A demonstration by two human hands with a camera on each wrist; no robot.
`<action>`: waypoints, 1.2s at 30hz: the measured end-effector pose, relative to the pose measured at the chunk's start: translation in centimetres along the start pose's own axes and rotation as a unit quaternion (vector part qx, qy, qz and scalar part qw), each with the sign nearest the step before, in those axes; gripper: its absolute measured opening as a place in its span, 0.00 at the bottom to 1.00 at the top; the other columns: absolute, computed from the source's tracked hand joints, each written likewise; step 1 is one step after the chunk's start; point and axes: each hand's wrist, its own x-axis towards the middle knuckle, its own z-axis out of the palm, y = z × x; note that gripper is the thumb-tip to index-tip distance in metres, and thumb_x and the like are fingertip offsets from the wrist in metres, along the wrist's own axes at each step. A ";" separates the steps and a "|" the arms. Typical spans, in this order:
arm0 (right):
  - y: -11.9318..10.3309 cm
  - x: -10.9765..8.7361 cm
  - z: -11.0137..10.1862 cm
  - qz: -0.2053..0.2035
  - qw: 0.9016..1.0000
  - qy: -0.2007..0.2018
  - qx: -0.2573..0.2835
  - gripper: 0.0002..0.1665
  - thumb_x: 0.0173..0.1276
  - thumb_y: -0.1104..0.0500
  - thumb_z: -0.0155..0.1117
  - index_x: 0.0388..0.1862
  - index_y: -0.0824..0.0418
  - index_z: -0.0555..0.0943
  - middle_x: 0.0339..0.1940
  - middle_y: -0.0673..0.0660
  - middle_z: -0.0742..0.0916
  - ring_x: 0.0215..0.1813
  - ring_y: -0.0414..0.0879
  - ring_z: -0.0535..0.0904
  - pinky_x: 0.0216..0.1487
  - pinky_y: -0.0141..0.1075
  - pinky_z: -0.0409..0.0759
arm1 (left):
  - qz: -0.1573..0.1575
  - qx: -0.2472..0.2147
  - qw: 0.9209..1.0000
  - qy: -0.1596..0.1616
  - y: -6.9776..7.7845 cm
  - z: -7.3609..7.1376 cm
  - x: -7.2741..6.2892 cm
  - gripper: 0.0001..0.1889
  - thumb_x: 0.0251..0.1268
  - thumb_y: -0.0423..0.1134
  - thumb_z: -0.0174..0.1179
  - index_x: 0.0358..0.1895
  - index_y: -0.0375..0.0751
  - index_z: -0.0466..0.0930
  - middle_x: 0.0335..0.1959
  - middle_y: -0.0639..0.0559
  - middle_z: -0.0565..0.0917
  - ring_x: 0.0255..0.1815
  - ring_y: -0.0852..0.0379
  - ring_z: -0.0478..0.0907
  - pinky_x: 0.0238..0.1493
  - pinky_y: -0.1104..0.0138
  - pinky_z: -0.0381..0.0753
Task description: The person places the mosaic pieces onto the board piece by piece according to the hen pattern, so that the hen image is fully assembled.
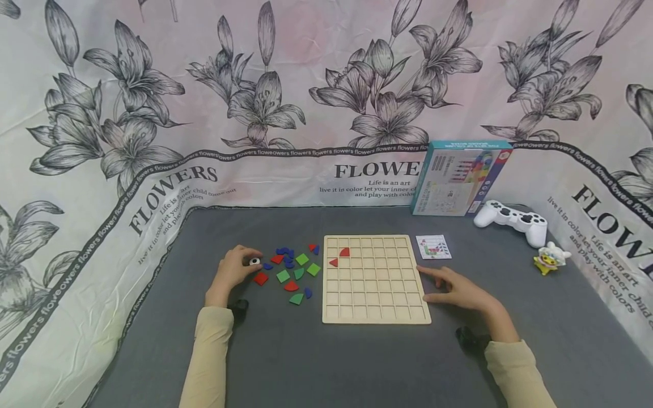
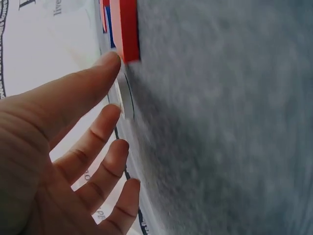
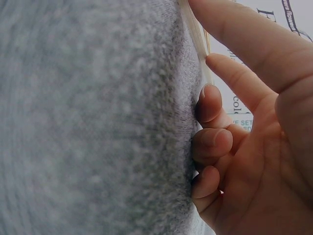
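Note:
My left hand [image 1: 236, 268] is at the left end of the scattered pieces. Its thumb and index finger pinch a small white round piece with a black dot [image 1: 254, 261], low over the cloth; in the left wrist view the white piece [image 2: 125, 95] shows edge-on between the two fingertips. A red square [image 1: 261, 278] lies just beside this hand. My right hand [image 1: 461, 288] touches the right edge of the wooden grid board [image 1: 376, 313] with extended index finger and thumb, its other fingers bent. Two red pieces [image 1: 344, 252] sit on the board's upper left cells.
Green squares [image 1: 283, 276], red and blue pieces [image 1: 284, 251] lie between the left hand and the board. A pattern card [image 1: 433, 247] lies right of the board. Behind stand a box [image 1: 461, 178], a white game controller [image 1: 512, 221] and a small figurine [image 1: 551, 258].

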 end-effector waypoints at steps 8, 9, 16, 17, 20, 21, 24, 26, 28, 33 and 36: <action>0.0 0.0 0.0 0.009 1.000 -0.004 -0.001 0.44 0.54 0.45 0.69 0.69 0.55 0.65 0.31 0.53 0.68 0.28 0.43 0.61 0.27 0.31 0.60 | 0.003 -0.010 1.000 -0.026 -1.0 -0.3 -0.1 0.15 0.59 0.35 0.61 0.50 0.40 0.80 0.44 0.40 0.76 0.47 0.40 0.73 0.50 0.43 0.67; 0.0 0.1 0.0 0.009 1.000 -0.004 -0.001 0.44 0.54 0.45 0.69 0.69 0.55 0.65 0.31 0.53 0.68 0.28 0.43 0.61 0.26 0.31 0.60 | 0.005 -0.013 0.999 -0.030 -1.1 -0.4 -0.2 0.15 0.59 0.34 0.61 0.51 0.39 0.80 0.44 0.40 0.76 0.46 0.41 0.73 0.49 0.44 0.68; 0.0 0.1 0.0 0.002 1.000 0.000 -0.002 0.44 0.54 0.45 0.70 0.68 0.55 0.66 0.30 0.53 0.68 0.27 0.42 0.60 0.26 0.31 0.60 | 0.011 -0.018 0.999 -0.047 -1.4 -0.8 -0.3 0.16 0.57 0.28 0.61 0.50 0.35 0.79 0.44 0.38 0.76 0.41 0.43 0.74 0.44 0.51 0.74; 0.0 0.1 0.0 0.001 1.000 0.001 -0.001 0.44 0.54 0.46 0.70 0.68 0.55 0.66 0.30 0.53 0.68 0.27 0.42 0.60 0.26 0.31 0.60 | 0.012 -0.017 0.999 -0.049 -1.4 -0.9 -0.4 0.16 0.57 0.28 0.61 0.50 0.34 0.79 0.43 0.38 0.76 0.40 0.43 0.74 0.44 0.51 0.74; 0.1 0.1 0.1 -0.003 1.000 0.003 0.000 0.44 0.54 0.46 0.70 0.68 0.55 0.66 0.30 0.53 0.68 0.27 0.42 0.60 0.26 0.31 0.60 | 0.012 -0.016 0.999 -0.045 -1.3 -1.1 -0.5 0.15 0.57 0.28 0.61 0.49 0.34 0.80 0.40 0.39 0.76 0.38 0.46 0.73 0.42 0.52 0.73; 0.1 0.1 0.1 -0.004 1.000 0.004 0.000 0.44 0.54 0.46 0.70 0.68 0.55 0.66 0.30 0.53 0.68 0.27 0.42 0.60 0.26 0.31 0.60 | 0.012 -0.014 0.999 -0.043 -1.3 -1.1 -0.5 0.15 0.57 0.29 0.61 0.48 0.34 0.80 0.40 0.39 0.77 0.37 0.46 0.73 0.41 0.53 0.73; 0.0 0.1 0.1 -0.004 1.000 0.006 0.000 0.44 0.54 0.46 0.70 0.68 0.55 0.66 0.30 0.54 0.68 0.27 0.42 0.60 0.26 0.31 0.60 | 0.011 -0.007 0.999 -0.035 -1.2 -1.2 -0.6 0.14 0.57 0.31 0.62 0.47 0.35 0.81 0.37 0.41 0.77 0.35 0.49 0.72 0.39 0.55 0.72; 0.0 0.0 0.1 -0.003 1.000 0.006 -0.001 0.44 0.54 0.46 0.70 0.68 0.55 0.66 0.30 0.54 0.68 0.27 0.42 0.60 0.26 0.31 0.59 | 0.007 -0.001 1.000 -0.028 -1.1 -1.2 -0.7 0.13 0.57 0.34 0.63 0.46 0.36 0.81 0.37 0.42 0.78 0.35 0.50 0.72 0.39 0.55 0.72; -0.1 0.0 0.1 -0.001 1.000 0.004 -0.001 0.44 0.54 0.46 0.70 0.68 0.55 0.66 0.30 0.54 0.68 0.27 0.42 0.60 0.26 0.31 0.59 | 0.002 0.002 1.000 -0.022 -1.0 -1.2 -0.7 0.13 0.57 0.36 0.64 0.45 0.36 0.81 0.36 0.42 0.78 0.35 0.50 0.73 0.39 0.55 0.71; -0.2 0.0 0.1 -0.001 1.000 0.003 0.000 0.44 0.54 0.47 0.70 0.68 0.56 0.66 0.30 0.54 0.68 0.27 0.42 0.60 0.26 0.31 0.60 | -0.021 -0.007 1.000 0.003 -0.5 -1.0 -0.7 0.14 0.56 0.40 0.65 0.43 0.37 0.82 0.36 0.44 0.80 0.34 0.51 0.75 0.38 0.56 0.73; -0.2 0.0 0.1 -0.001 1.000 0.003 -0.001 0.44 0.54 0.47 0.70 0.68 0.56 0.66 0.30 0.53 0.68 0.27 0.42 0.60 0.26 0.31 0.60 | -0.030 -0.020 0.999 0.011 0.2 -0.7 -0.7 0.15 0.54 0.42 0.66 0.42 0.37 0.82 0.36 0.45 0.81 0.35 0.52 0.77 0.39 0.56 0.75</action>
